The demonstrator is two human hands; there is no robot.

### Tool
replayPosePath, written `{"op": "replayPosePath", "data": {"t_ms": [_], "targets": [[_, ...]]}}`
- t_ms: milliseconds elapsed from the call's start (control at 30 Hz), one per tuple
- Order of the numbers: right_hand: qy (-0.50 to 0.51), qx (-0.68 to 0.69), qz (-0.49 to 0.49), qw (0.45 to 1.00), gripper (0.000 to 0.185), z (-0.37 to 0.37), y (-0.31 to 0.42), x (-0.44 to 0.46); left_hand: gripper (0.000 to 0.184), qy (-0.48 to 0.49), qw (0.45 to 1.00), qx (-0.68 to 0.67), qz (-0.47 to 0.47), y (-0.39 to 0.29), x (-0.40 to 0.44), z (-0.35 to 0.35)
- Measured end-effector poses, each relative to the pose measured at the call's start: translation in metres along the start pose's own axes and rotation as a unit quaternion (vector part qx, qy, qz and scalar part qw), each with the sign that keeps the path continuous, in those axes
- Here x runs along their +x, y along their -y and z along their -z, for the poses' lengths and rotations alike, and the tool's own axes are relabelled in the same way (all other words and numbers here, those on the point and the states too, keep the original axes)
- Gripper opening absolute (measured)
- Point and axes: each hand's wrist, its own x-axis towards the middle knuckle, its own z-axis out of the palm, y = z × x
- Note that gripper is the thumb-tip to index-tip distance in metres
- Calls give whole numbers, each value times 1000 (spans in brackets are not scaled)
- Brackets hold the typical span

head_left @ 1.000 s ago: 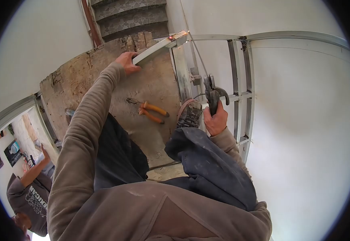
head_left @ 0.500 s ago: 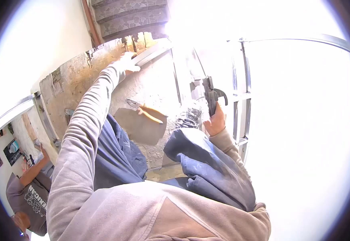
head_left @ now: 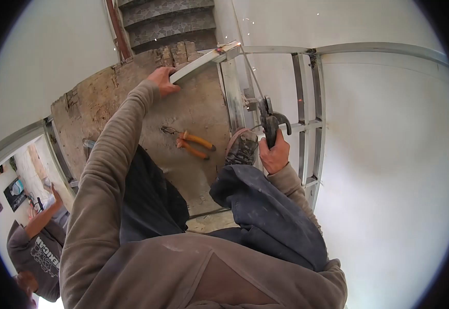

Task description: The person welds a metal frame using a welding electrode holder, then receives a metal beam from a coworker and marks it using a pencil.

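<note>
My left hand (head_left: 164, 81) is closed around the near end of a short square metal tube (head_left: 196, 68). The tube's far end meets the corner of a metal frame (head_left: 233, 92), where a small reddish glow shows. In my right hand (head_left: 274, 154) is a black welding electrode holder (head_left: 269, 121). A thin welding rod (head_left: 251, 70) runs up from its jaws to that same corner. Pliers with orange handles (head_left: 195, 144) lie on the worn board (head_left: 193, 180) between my legs.
Metal bars (head_left: 301, 87) of the frame stand right of my right hand, before a pale wall (head_left: 379, 154). Stone-patterned stairs (head_left: 167, 26) rise beyond the board. At lower left, a person (head_left: 36, 247) raises an arm near an opening. Small sparks fly about the corner.
The strong white glare that washed out the right side is gone, and sparks are now visible around the corner. Both hands keep nearly the same place and hold.
</note>
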Motion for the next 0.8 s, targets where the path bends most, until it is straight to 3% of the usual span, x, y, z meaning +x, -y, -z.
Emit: {"op": "replayPosePath", "data": {"t_ms": [67, 167, 200, 367, 500, 800], "targets": [[-2, -1, 20, 1000, 24, 0, 1, 1, 60, 1, 1000, 18, 26, 5, 5, -3], [-2, -6, 33, 999, 29, 1, -2, -1, 59, -106, 993, -15, 51, -4, -10, -13], [-1, -8, 34, 999, 32, 1, -2, -1, 60, -18, 1000, 3, 5, -3, -3, -1], [-31, 28, 59, 997, 25, 0, 1, -1, 60, -38, 999, 10, -33, -5, -6, 0], [-5, 15, -5, 1000, 28, 1, 2, -2, 60, -48, 998, 16, -46, -4, -7, -1], [-6, 10, 38, 999, 24, 0, 0, 1, 61, -11, 999, -36, 13, 0, -2, -4]]}}
